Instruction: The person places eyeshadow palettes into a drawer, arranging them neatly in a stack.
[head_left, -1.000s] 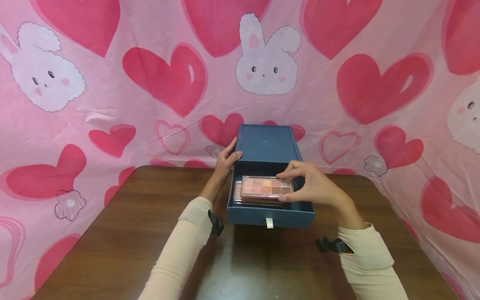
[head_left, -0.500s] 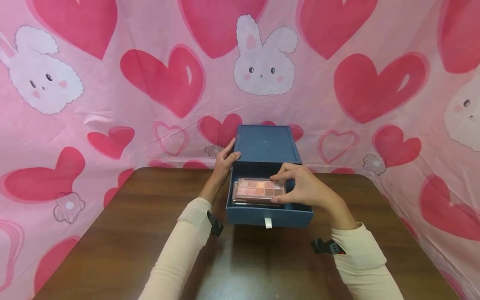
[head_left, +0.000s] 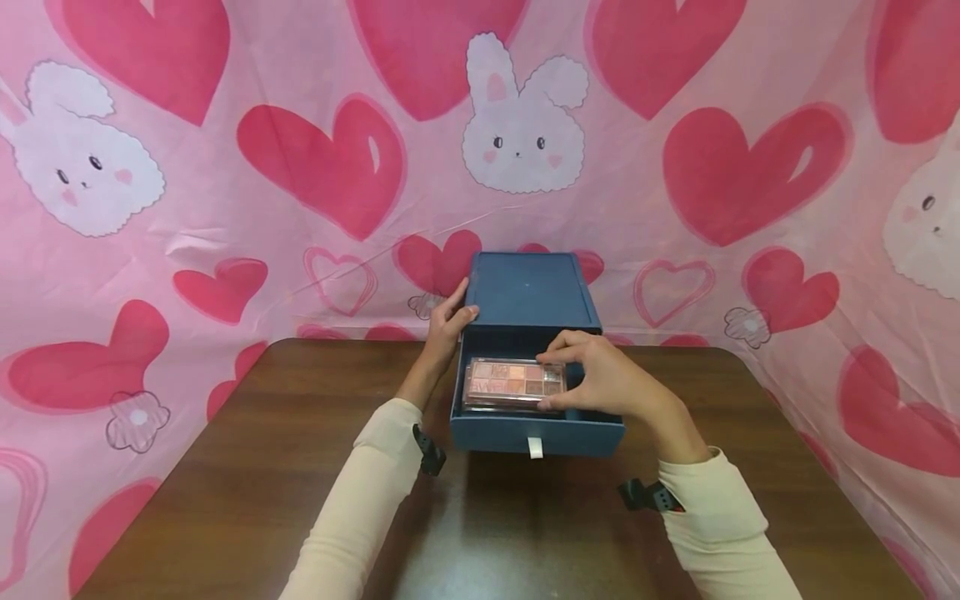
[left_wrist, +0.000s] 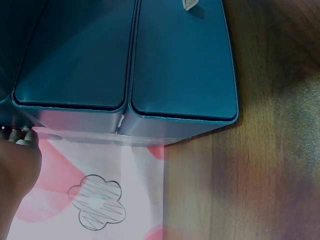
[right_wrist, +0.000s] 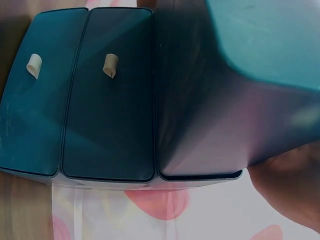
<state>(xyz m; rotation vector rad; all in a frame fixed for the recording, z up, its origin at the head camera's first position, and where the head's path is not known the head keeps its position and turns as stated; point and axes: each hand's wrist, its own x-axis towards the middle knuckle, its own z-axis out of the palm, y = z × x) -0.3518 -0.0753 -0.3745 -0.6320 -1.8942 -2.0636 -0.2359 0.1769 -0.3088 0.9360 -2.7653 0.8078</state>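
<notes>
In the head view, my right hand (head_left: 611, 379) pinches the right end of a clear-cased eyeshadow palette (head_left: 513, 379), thumb near, fingers far. Rows of pink, orange and brown pans show in it. It lies over a similar case in the pulled-out top drawer (head_left: 480, 435) of a blue drawer unit (head_left: 532, 287); the lower case is mostly hidden. My left hand (head_left: 448, 321) rests against the unit's left side, thumb by the top front corner. In the right wrist view, the right hand's palm (right_wrist: 290, 182) shows beside the drawer, its fingertips hidden.
The unit stands at the back of a brown wooden table (head_left: 300, 475), near a pink heart-and-bunny cloth (head_left: 442, 192). Below the extended drawer, two lower drawer fronts stay closed, one with a white pull tab (right_wrist: 110, 65). Both wrists wear dark straps.
My right hand has moved left and slightly down with the palette, bringing it over the case beneath. The left hand stays on the unit's side.
</notes>
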